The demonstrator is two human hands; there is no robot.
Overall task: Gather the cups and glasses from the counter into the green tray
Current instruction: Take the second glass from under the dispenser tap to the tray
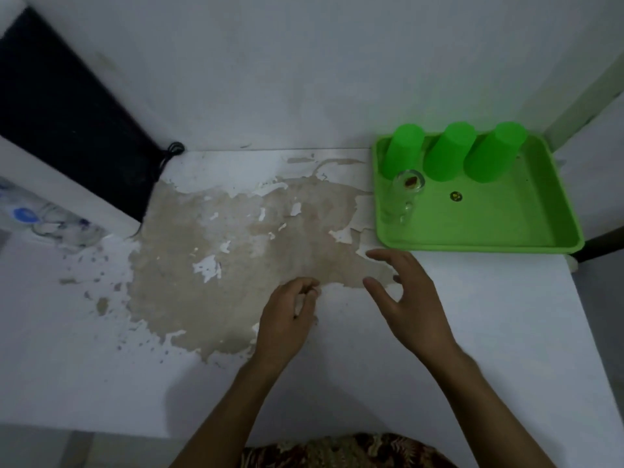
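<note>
The green tray sits at the counter's far right corner. Three green plastic cups stand upside down along its back: left, middle, right. A clear glass stands in the tray's left part, in front of the left cup. My left hand hovers over the counter's middle with its fingers curled and nothing in it. My right hand is just in front of the tray's near left corner, fingers spread, holding nothing.
The white counter has a large patch of peeled, beige surface in its middle. A clear plastic bottle with a blue label lies at the left edge. A dark panel leans at the back left, with a black cord.
</note>
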